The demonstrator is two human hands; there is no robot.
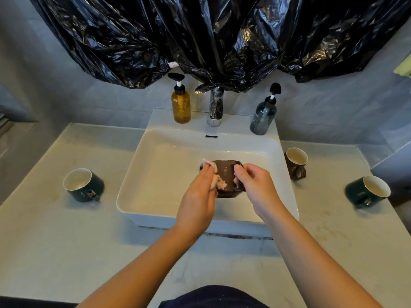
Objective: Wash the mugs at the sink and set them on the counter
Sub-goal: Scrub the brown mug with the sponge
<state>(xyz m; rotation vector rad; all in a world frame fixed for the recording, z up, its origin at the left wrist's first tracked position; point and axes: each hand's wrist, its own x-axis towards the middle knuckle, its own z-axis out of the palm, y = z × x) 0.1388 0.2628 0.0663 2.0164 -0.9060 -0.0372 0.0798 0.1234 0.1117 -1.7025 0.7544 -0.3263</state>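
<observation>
Counter (66,230) around white sink (142,161), left hand (196,197) pinching cloth (217,183), right hand (255,185) gripping brown mug (225,172)

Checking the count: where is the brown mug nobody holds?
Head view: the brown mug stands on the right counter beside the sink, a green mug farther right.

Two brown mugs (224,174), two dark green mugs (85,185), white sink (138,165).

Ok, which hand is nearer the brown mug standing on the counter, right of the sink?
Right. The right hand, gripping the held mug over the sink, is just left of the counter mug; the left hand, holding a cloth, is farther left.
</observation>
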